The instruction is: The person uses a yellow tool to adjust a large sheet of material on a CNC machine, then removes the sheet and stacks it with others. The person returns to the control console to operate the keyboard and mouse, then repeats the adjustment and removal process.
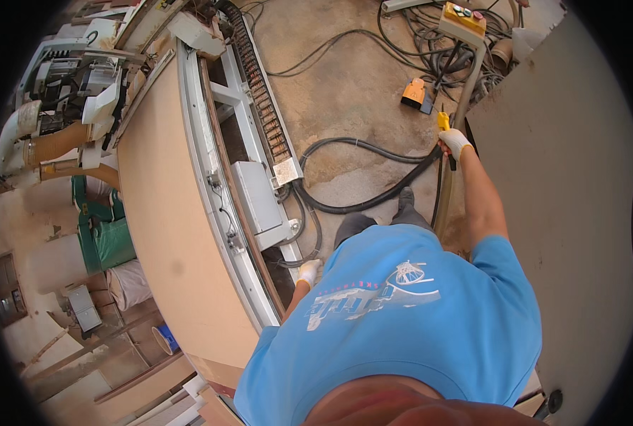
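My right hand (456, 143), in a white glove with bare fingertips, is stretched forward. It is closed around a yellow air blow gun (444, 121), whose thin nozzle points away from me; a dark part shows below the fist. A pale hose or post runs just beside that hand. My left hand (309, 272), also gloved in white, hangs low beside the machine's metal frame (277, 245), close to a loop of black cable. Its fingers are too small and partly hidden to read. A grey metal box (257, 197) sits on the frame ahead of it.
A large tan board (181, 234) lies on the machine at my left. Thick black cables (373, 202) loop over the concrete floor. An orange foot pedal (414, 94) and a yellow button box (463, 19) are ahead. A big grey panel (565, 177) stands at my right.
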Available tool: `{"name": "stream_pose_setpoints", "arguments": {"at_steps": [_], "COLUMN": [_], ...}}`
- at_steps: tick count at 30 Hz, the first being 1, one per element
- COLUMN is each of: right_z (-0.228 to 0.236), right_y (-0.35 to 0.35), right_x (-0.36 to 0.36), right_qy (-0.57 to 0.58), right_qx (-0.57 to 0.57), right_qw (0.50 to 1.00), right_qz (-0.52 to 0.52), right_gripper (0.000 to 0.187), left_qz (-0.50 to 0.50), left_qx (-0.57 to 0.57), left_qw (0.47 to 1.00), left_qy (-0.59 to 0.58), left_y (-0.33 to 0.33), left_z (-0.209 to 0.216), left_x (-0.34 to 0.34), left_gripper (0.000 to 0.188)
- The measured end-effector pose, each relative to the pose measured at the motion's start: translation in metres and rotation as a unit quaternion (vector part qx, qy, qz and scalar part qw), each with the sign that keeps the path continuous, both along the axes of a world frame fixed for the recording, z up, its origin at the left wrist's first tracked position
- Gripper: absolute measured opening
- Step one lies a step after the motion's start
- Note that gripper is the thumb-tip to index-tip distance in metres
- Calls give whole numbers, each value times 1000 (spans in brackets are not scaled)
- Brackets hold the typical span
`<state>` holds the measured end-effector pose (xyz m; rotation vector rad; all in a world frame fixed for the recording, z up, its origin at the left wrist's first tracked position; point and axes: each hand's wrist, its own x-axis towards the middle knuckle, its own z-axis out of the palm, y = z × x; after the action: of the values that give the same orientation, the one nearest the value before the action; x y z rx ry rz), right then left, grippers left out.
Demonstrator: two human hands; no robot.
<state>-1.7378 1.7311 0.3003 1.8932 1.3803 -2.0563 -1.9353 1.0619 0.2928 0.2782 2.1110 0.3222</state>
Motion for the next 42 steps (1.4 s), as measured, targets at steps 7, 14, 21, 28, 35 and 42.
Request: {"name": "stream_pose_setpoints", "arguments": {"at_steps": [7,14,21,28,35,42], "right_z": [-27,-52,0,17,-16,-20], "right_y": [26,91,259,351,425,640], "right_x": [-100,-210,-354,-513,-632,-766], "right_qy": [-14,-38,-61,-67,-87,-72], "right_qx": [-32,-112,-70,-70,-102,-12], "right_qw": [990,963,992,978,942,986], "right_qz": [134,243,85,183,309,150], "right_gripper": [16,22,11,23,19,13], "left_qz": [-5,-29,235,83,28,-33], "left_qx": [-55,-50,129,223,237,-48], "left_qw": [997,992,937,969,967,998], "left_qy": [-53,-115,-225,-66,-87,-19], "left_y": [92,252,479,673,764,700], "left_z": [-16,-48,-27,29,7,16], "left_x": [-57,-214,-460,-657,-754,-825], "left_gripper": [42,42,22,34,38,38]}}
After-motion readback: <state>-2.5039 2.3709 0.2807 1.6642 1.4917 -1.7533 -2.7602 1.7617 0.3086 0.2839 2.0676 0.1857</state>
